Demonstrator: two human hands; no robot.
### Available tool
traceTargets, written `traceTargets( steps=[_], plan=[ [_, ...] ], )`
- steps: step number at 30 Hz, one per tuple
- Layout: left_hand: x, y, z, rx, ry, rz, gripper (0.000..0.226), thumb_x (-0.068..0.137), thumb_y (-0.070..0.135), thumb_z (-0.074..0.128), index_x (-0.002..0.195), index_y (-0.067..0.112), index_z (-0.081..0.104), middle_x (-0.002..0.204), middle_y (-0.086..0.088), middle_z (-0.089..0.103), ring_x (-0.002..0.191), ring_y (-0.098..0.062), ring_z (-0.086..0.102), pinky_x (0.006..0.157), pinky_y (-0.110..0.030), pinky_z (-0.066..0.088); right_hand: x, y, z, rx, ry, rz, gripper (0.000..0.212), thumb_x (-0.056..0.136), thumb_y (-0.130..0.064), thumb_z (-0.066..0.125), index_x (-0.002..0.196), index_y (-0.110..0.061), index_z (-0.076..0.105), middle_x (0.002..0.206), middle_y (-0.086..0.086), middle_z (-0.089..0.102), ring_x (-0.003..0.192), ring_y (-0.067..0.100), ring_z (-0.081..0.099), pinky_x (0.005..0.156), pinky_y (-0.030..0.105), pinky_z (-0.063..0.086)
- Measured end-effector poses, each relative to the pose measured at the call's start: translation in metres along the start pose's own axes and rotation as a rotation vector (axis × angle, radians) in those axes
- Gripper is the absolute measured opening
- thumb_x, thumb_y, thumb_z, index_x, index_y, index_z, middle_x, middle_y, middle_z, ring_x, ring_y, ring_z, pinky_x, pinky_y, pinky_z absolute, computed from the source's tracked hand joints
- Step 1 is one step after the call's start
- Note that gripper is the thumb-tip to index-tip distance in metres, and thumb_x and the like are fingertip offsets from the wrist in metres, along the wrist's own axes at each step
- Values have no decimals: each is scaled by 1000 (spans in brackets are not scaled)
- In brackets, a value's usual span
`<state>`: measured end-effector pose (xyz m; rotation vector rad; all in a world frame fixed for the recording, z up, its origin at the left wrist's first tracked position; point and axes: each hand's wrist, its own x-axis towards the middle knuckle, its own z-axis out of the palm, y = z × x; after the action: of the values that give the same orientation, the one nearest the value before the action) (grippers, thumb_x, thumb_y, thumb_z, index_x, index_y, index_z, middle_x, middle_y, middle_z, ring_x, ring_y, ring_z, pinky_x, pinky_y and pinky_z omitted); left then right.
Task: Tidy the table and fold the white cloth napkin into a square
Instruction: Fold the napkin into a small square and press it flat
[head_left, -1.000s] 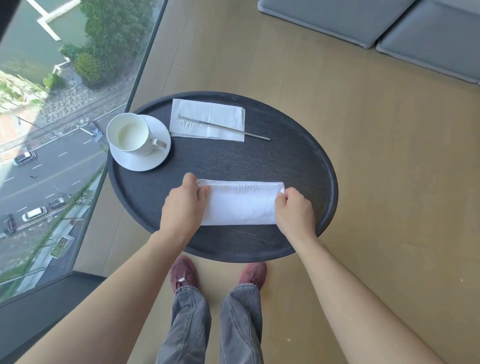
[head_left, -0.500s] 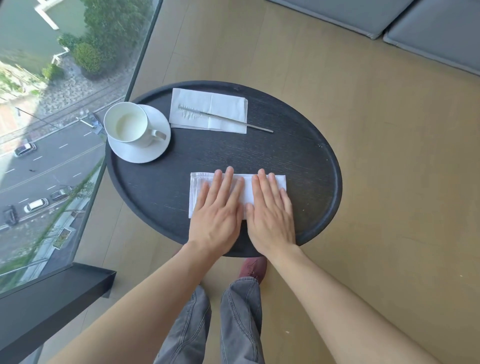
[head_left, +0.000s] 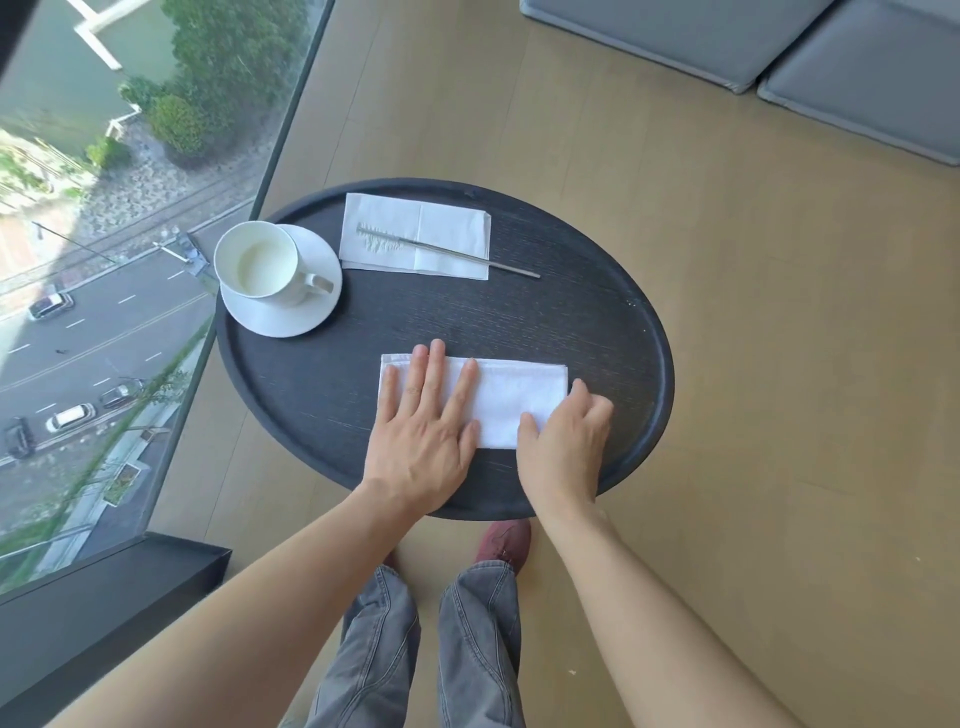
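Two hands (head_left: 421, 441) (head_left: 563, 441) cover napkin (head_left: 511, 397) near cup (head_left: 260, 265).

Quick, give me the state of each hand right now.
Left hand: open, pressed flat on the napkin.
Right hand: curled at the napkin's right end; whether it grips the cloth cannot be told.

Left hand (head_left: 423, 441) flat, right hand (head_left: 566, 441) curled.
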<state>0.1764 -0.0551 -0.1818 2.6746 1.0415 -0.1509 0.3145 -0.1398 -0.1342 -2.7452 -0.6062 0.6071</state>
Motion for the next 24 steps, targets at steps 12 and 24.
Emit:
traceTargets(
  steps=[12, 24],
  plan=[
    [24, 29, 1, -35, 11, 43, 67, 104, 47, 29, 166, 27, 11, 173, -19, 5, 160, -35, -1, 126, -59, 2, 18, 20, -54, 559, -209, -93, 13, 90, -14, 65, 95, -26, 64, 87, 1, 71, 78, 19, 64, 68, 30, 53],
    [-16, -48, -22, -104, 56, -35, 66, 106, 37, 33, 163, 7, 21, 173, -9, 17, 160, -26, 10, 128, -46, 8, -31, -56, -33, 261, -12, -293, 26, 97, -16, 56, 121, -9, 64, 97, 7, 54, 81, 25, 55, 73, 36, 44]
  ],
)
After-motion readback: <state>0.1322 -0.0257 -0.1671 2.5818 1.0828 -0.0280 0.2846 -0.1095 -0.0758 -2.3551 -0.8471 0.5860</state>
